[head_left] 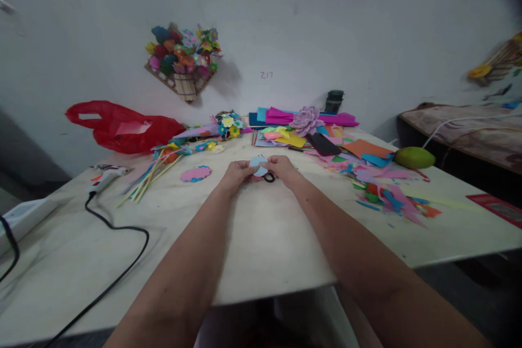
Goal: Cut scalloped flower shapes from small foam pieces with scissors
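Observation:
Between my two hands is a light blue round paper piece (258, 162), held up over the middle of the table. My left hand (238, 175) pinches its left edge. On the other side, the fingers of my right hand (281, 167) close on its right edge. A black scissors handle (269, 177) shows just under the paper, close to my right fingers; the rest of the scissors is mostly hidden. Something pink peeks out below the blue piece. To the left of my hands, a pink scalloped piece with blue edging (196, 174) lies flat on the tabletop.
A glue gun (106, 178) with a black cord lies at left, near thin stems (151, 176) and a red plastic bag (122, 128). Paper scraps (393, 196), a phone (323, 144), coloured sheets (362, 148) and a green fruit (415, 157) occupy the right side.

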